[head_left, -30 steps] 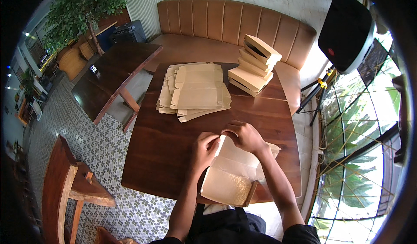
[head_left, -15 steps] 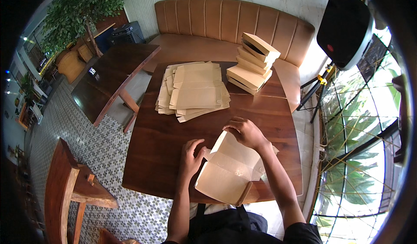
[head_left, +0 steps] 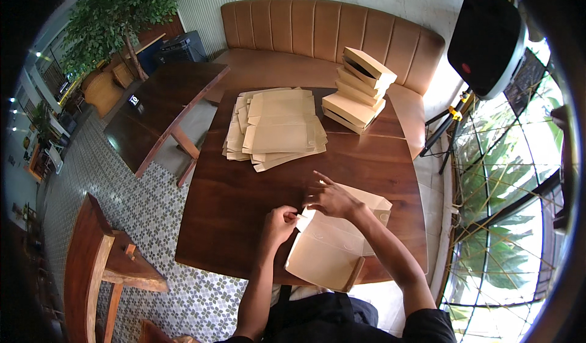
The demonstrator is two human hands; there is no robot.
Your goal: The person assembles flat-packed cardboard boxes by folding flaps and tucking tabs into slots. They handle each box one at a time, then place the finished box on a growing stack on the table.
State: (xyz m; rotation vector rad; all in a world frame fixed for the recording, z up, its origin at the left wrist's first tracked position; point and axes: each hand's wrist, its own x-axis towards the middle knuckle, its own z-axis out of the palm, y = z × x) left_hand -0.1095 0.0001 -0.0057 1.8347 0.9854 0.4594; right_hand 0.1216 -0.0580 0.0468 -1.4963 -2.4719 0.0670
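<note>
A partly folded brown cardboard box (head_left: 326,245) lies near the table's front edge, its front rim turned up and its far panel still lying back. At its left corner my left hand (head_left: 282,223) pinches a small pale side flap between thumb and fingers. Just beyond that, my right hand (head_left: 332,198) reaches over the box with its fingertips on the same corner and its index finger stretched out. The right hand and forearm hide part of the far panel and the right side.
Flat unfolded box blanks (head_left: 278,126) are stacked at the far left of the wooden table (head_left: 226,221). Several folded boxes (head_left: 360,93) stand piled at the back right. Beyond is a brown bench (head_left: 293,25); a black speaker (head_left: 485,41) on a stand is at right.
My right hand has moved left and nearer, from the far edge to the left corner. My left hand has closed on the side flap. The far panel has dropped back.
</note>
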